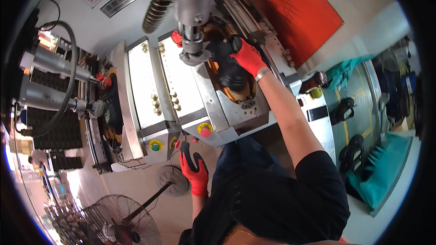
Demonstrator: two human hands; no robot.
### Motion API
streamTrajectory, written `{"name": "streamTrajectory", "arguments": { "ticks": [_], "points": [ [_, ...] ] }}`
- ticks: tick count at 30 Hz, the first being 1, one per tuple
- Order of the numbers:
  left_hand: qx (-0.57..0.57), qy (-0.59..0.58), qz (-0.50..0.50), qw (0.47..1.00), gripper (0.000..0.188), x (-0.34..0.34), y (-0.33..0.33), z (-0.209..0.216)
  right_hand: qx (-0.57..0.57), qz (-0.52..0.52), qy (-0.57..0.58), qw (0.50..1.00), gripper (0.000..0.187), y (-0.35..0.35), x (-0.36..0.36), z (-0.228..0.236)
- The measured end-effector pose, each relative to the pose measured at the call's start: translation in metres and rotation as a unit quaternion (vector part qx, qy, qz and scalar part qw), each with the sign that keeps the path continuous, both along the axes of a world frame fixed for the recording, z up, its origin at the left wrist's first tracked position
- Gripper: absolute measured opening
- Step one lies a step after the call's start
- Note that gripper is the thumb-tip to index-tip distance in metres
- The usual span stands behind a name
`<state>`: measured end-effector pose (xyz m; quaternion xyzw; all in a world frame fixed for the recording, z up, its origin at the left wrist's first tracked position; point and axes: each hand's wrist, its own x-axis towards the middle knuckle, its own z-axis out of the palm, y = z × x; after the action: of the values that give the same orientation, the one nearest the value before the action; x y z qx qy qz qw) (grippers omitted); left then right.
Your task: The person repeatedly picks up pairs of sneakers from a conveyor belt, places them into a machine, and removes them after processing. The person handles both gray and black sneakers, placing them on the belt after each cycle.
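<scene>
My right hand (249,58), in a red glove with dark fingertips, grips the upper side of a black shoe (230,70). The shoe sits in the right-hand bay of a machine, inside an orange-brown rimmed holder (247,96). Its lower side is hidden. Just left of the shoe, a metal press arm (193,36) comes down with a grey wrapped tip. My left hand (195,172), gloved in red and black, hangs in front of the machine with thumb and fingers apart and nothing in it. Above it are a red-pink button (205,131) and a green button (156,146).
A second bay with dark shoe-like parts (111,109) and metal cylinders (50,96) is at left. Below it stands a black fan (120,227). At right are a teal cloth-like sheet (383,172) and several black shoes (353,154). A red panel (290,13) slopes behind my right hand.
</scene>
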<state>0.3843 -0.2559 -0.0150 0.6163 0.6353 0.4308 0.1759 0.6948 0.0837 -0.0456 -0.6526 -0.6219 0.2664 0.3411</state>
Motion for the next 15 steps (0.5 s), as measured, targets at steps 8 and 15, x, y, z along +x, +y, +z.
{"name": "streamTrajectory", "arguments": {
  "ticks": [8,15],
  "points": [
    [-0.261,-0.477,-0.346,0.765,0.071,0.056,0.014,-0.025,-0.007,-0.003,0.401,0.916,0.076,-0.224,0.044,0.090],
    [-0.248,-0.494,-0.506,0.662,0.084,0.203,-0.023,0.012,0.035,-0.081,0.188,0.978,0.094,-0.484,0.068,0.164]
  ]
}}
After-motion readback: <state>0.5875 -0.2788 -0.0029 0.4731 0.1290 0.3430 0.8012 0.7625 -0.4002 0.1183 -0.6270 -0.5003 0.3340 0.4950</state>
